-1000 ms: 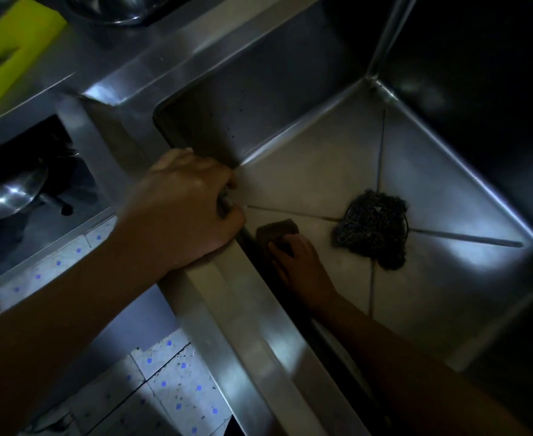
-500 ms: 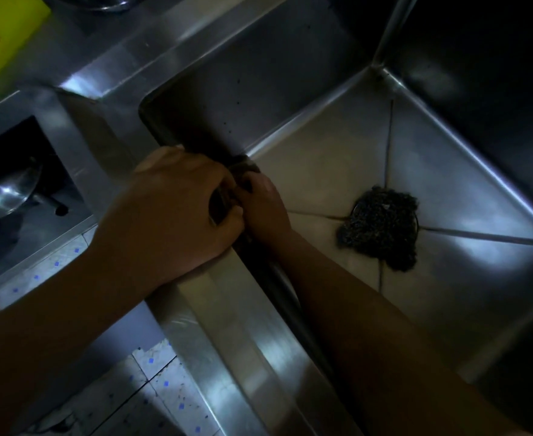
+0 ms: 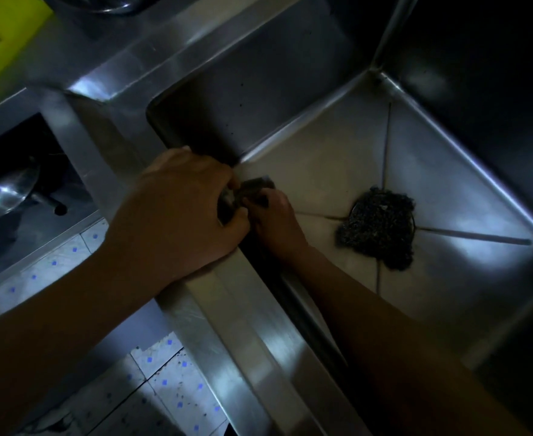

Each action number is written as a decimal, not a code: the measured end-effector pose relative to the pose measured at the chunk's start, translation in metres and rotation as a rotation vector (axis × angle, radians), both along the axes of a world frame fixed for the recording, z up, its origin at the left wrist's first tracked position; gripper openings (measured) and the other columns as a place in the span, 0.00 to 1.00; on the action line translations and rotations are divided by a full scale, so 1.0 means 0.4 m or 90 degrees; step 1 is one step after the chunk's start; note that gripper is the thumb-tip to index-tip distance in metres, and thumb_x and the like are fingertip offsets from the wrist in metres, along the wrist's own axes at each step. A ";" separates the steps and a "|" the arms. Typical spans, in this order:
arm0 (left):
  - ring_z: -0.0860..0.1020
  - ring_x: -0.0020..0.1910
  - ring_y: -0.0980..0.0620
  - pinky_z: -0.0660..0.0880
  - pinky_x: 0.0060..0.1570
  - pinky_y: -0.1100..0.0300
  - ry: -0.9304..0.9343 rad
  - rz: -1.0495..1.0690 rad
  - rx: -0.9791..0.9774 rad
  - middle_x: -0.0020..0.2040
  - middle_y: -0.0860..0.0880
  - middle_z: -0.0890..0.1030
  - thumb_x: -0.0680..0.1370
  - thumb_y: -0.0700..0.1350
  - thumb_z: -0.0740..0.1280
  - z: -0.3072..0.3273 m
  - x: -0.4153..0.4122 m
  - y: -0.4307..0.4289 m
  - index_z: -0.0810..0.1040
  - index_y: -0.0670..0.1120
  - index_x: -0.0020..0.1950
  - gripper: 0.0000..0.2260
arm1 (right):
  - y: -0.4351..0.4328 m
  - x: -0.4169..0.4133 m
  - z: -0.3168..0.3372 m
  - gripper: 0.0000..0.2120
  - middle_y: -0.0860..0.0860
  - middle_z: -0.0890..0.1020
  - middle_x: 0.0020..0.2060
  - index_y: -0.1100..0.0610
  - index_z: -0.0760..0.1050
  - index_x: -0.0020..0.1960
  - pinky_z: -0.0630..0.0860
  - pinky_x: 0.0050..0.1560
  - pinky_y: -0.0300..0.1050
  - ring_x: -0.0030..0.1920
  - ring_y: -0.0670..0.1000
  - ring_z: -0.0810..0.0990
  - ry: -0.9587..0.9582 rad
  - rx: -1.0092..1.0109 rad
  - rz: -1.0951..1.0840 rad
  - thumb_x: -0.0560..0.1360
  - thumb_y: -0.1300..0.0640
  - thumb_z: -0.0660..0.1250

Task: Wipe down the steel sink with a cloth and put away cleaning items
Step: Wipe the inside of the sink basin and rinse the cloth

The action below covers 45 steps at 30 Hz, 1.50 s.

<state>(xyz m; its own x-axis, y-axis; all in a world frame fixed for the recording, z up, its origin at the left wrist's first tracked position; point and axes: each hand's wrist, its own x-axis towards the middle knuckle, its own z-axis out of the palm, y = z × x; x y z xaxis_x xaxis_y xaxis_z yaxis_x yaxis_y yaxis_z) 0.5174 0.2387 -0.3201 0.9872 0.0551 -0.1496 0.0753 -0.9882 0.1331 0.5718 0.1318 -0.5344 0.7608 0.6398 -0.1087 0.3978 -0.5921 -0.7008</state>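
The steel sink (image 3: 258,341) fills the right side of the head view, its floor lit in patches. My left hand (image 3: 180,215) curls over the sink's near-left rim corner, fingers hooked on the inner edge. My right hand (image 3: 274,221) reaches down inside the basin right beside it and presses a dark scrub pad (image 3: 257,185) against the inner wall at that corner. The two hands touch, and part of the pad is hidden under my fingers. A dark steel-wool wad (image 3: 378,228) lies over the drain in the middle of the sink floor.
A yellow-green flat item (image 3: 1,36) lies on the counter at the top left. A shiny steel bowl (image 3: 1,196) sits on a lower shelf at the left. Speckled floor tiles (image 3: 170,388) show below the sink's front edge. The far right is dark.
My right hand has moved with the pad from the sink floor up along the near wall to the corner beside my left hand. My left hand has stayed on the rim.
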 end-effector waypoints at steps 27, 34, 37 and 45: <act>0.75 0.43 0.48 0.66 0.59 0.56 -0.073 -0.016 -0.021 0.39 0.50 0.78 0.67 0.56 0.57 -0.018 -0.002 0.010 0.77 0.48 0.44 0.16 | -0.026 -0.002 -0.003 0.22 0.63 0.74 0.58 0.59 0.72 0.66 0.66 0.60 0.50 0.59 0.63 0.70 -0.041 -0.053 -0.075 0.73 0.57 0.67; 0.76 0.44 0.47 0.66 0.58 0.57 -0.069 -0.003 -0.035 0.39 0.49 0.80 0.67 0.57 0.57 -0.012 -0.003 0.009 0.77 0.47 0.43 0.17 | -0.022 0.021 0.012 0.24 0.61 0.73 0.60 0.59 0.72 0.66 0.61 0.62 0.46 0.61 0.62 0.69 -0.036 -0.082 -0.011 0.73 0.52 0.68; 0.76 0.46 0.47 0.67 0.56 0.56 -0.057 0.001 -0.053 0.40 0.49 0.79 0.67 0.57 0.56 -0.009 -0.004 0.009 0.77 0.48 0.43 0.17 | -0.032 0.021 0.020 0.25 0.59 0.70 0.64 0.57 0.69 0.69 0.59 0.65 0.44 0.65 0.59 0.66 -0.006 -0.095 0.002 0.74 0.51 0.66; 0.76 0.46 0.45 0.71 0.47 0.55 -0.050 0.020 -0.057 0.41 0.47 0.79 0.68 0.57 0.58 -0.009 -0.004 0.009 0.77 0.47 0.43 0.17 | -0.063 -0.026 0.072 0.27 0.60 0.68 0.63 0.61 0.62 0.71 0.67 0.63 0.50 0.62 0.59 0.67 0.091 -0.114 -0.170 0.75 0.53 0.65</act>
